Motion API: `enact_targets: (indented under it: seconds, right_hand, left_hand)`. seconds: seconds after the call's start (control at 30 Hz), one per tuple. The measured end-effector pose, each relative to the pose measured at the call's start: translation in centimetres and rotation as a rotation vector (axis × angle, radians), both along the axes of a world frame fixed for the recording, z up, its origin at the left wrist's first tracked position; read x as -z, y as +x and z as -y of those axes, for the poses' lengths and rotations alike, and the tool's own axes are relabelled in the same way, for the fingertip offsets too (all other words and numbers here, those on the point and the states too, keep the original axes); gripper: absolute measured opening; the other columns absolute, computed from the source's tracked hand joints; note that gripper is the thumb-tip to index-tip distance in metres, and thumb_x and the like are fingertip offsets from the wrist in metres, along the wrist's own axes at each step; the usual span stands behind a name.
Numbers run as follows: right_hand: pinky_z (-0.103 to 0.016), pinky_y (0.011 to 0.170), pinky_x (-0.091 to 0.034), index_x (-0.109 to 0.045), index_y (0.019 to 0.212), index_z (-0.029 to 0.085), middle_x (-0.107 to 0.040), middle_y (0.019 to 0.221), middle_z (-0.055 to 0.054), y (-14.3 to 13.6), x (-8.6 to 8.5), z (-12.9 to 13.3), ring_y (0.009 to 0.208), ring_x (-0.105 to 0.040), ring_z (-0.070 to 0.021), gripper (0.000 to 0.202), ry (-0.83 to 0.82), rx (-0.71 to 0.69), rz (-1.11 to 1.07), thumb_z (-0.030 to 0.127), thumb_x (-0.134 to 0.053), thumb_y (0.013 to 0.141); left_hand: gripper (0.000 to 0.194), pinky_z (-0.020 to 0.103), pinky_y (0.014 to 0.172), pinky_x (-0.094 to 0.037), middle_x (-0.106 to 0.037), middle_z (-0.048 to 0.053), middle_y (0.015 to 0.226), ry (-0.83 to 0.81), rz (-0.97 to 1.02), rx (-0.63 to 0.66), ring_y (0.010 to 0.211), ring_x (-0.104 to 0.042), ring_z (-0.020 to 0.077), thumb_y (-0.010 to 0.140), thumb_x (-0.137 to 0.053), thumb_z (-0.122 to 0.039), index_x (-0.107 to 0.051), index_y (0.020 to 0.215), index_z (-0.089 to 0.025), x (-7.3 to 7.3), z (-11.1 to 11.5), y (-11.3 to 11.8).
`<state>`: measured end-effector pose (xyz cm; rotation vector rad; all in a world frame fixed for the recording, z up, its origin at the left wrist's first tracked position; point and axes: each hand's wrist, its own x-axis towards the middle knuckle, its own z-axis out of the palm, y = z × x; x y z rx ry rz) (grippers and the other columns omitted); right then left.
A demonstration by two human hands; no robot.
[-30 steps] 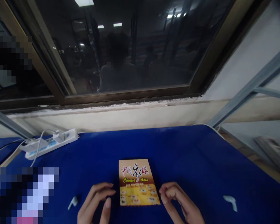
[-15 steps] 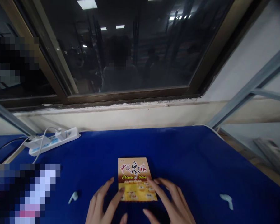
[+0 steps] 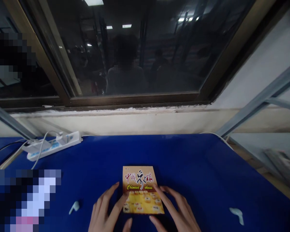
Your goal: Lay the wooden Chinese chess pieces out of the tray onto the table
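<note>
A Chinese chess box (image 3: 141,199), tan above and yellow below with printed game pieces, lies flat on the blue tabletop (image 3: 183,161). My left hand (image 3: 108,207) is at its left side, fingers apart, the index fingertip over the left part of the cover. At the opposite side my right hand (image 3: 175,206) has its fingers spread, with the index fingertip at the right edge beside the lettering. Both thumbs are near the front edge of the box. Neither hand is closed around it.
A white power strip (image 3: 70,140) with plugs and cables lies at the back left. One white earbud (image 3: 74,207) rests left of my hands, another earbud (image 3: 238,215) far right. Behind the table stand a low wall and a dark window (image 3: 159,74). A blurred-out patch covers the lower left.
The view has shifted slightly, so the box appears a little lower. My left index fingertip is slightly higher on the cover. Both hands otherwise stay around the box.
</note>
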<state>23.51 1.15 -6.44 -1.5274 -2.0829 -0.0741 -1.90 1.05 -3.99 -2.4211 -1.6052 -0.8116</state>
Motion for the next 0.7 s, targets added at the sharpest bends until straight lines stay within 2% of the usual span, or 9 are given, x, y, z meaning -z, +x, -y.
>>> enact_targets:
  seconds: [0.1, 0.2, 0.33, 0.5, 0.6, 0.7]
  right_hand:
    - [-0.036, 0.085, -0.063, -0.039, 0.154, 0.03, -0.059, 0.129, -0.011, 0.0, -0.4, -0.1, 0.113, -0.065, -0.0255, 0.063, -0.026, -0.041, -0.017, 0.043, -0.059, 0.095]
    - [-0.035, 0.084, -0.063, -0.042, 0.152, 0.031, -0.06, 0.127, -0.01, 0.2, -0.6, -0.4, 0.11, -0.066, -0.0247, 0.064, -0.008, -0.081, -0.003, 0.045, -0.063, 0.093]
    - [-0.035, 0.082, -0.063, -0.045, 0.149, 0.033, -0.06, 0.126, -0.01, 0.1, -0.6, -0.6, 0.108, -0.066, -0.0239, 0.057, 0.012, -0.079, 0.003, 0.043, -0.061, 0.096]
    - [-0.036, 0.081, -0.065, -0.047, 0.148, 0.032, -0.059, 0.124, -0.011, -0.4, -1.0, -0.3, 0.107, -0.066, -0.0236, 0.049, 0.032, -0.06, -0.029, 0.04, -0.053, 0.1]
    - [-0.034, 0.084, -0.065, -0.044, 0.15, 0.028, -0.058, 0.127, -0.012, -0.3, -1.5, 0.0, 0.11, -0.066, -0.0228, 0.05, 0.028, -0.061, -0.031, 0.042, -0.048, 0.101]
    - [-0.033, 0.085, -0.064, -0.044, 0.15, 0.026, -0.057, 0.132, -0.012, 0.0, -1.8, -0.1, 0.113, -0.065, -0.0222, 0.052, 0.046, -0.065, -0.003, 0.044, -0.047, 0.102]
  left_hand:
    - [0.051, 0.038, 0.079, -0.06, -0.06, 0.01, 0.141, 0.024, -0.141, 0.083, 0.117, -0.062, 0.0273, 0.094, -0.059, -0.036, -0.053, 0.145, -0.028, -0.4, -0.8, -0.7]
    - [0.055, 0.038, 0.082, -0.059, -0.067, 0.01, 0.13, 0.084, -0.213, 0.16, 0.11, -0.066, 0.0256, 0.093, -0.061, -0.034, -0.052, 0.147, -0.026, -0.4, -1.4, -1.1]
    - [0.054, 0.037, 0.083, -0.058, -0.068, 0.01, 0.127, 0.115, -0.196, 0.16, 0.106, -0.068, 0.0244, 0.093, -0.06, -0.027, -0.053, 0.146, -0.026, -0.1, -1.5, -1.0]
    - [0.052, 0.037, 0.082, -0.057, -0.067, 0.01, 0.13, 0.091, -0.171, 0.158, 0.108, -0.067, 0.0242, 0.094, -0.057, -0.024, -0.053, 0.146, -0.025, -0.6, -1.1, -0.6]
    - [0.051, 0.037, 0.085, -0.057, -0.065, 0.01, 0.134, 0.066, -0.169, 0.146, 0.113, -0.066, 0.0242, 0.095, -0.055, -0.022, -0.053, 0.145, -0.024, -1.0, -0.8, -0.8]
    - [0.052, 0.035, 0.083, -0.057, -0.064, 0.009, 0.136, 0.056, -0.174, 0.123, 0.109, -0.067, 0.023, 0.096, -0.055, -0.024, -0.05, 0.148, -0.024, -1.0, -0.6, -1.1]
